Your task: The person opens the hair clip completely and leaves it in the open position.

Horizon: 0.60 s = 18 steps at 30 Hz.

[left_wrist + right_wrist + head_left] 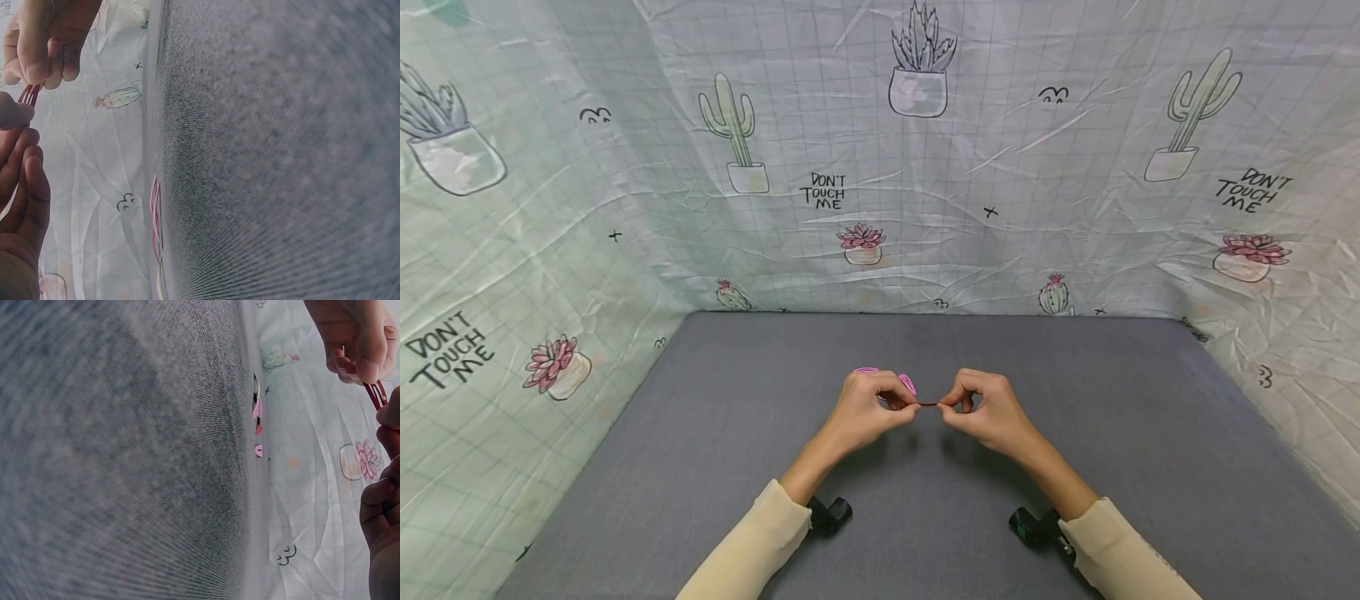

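Observation:
Above the middle of the table, a slim red snap hair clip (928, 404) is stretched between both hands. My left hand (871, 407) pinches one end of it between thumb and finger. My right hand (988, 410) pinches the other end in the same way. Slots between the clip's red strips show in the left wrist view, where the hair clip (28, 95) is partly covered by fingertips, and in the right wrist view, where the clip (377, 394) is tilted. Just behind my left hand lies a pink hair clip (907, 384), partly hidden.
The grey table (737, 467) spreads around both hands. More pink and coloured clips (257, 409) lie low on the tabletop, seen edge-on. A cactus-printed cloth (970, 175) hangs behind the table and along its sides.

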### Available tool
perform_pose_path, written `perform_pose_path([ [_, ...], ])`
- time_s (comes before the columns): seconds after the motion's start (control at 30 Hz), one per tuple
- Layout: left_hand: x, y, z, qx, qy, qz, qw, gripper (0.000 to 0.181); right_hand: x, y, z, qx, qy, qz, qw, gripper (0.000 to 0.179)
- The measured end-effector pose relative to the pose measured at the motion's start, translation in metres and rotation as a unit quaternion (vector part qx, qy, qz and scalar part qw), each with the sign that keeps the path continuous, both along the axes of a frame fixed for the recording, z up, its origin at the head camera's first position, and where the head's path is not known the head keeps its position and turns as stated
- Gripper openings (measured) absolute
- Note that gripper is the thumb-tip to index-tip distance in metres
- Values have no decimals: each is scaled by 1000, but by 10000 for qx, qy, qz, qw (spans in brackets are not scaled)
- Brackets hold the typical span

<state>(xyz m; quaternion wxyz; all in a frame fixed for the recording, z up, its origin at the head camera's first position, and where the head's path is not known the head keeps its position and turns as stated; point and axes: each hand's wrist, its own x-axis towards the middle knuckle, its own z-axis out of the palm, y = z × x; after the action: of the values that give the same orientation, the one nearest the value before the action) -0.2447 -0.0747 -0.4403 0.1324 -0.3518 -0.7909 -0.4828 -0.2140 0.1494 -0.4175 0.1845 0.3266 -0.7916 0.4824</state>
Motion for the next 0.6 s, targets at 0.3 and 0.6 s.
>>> perform_pose_path([
  [0.3,1,0,1,-22,30,43,10000,15,0,-1,0,-26,93,-41,9999,31],
  [0.6,0,0,-1,47,24,33,10000,15,0,-2,-1,-33,98,-91,9999,31],
])
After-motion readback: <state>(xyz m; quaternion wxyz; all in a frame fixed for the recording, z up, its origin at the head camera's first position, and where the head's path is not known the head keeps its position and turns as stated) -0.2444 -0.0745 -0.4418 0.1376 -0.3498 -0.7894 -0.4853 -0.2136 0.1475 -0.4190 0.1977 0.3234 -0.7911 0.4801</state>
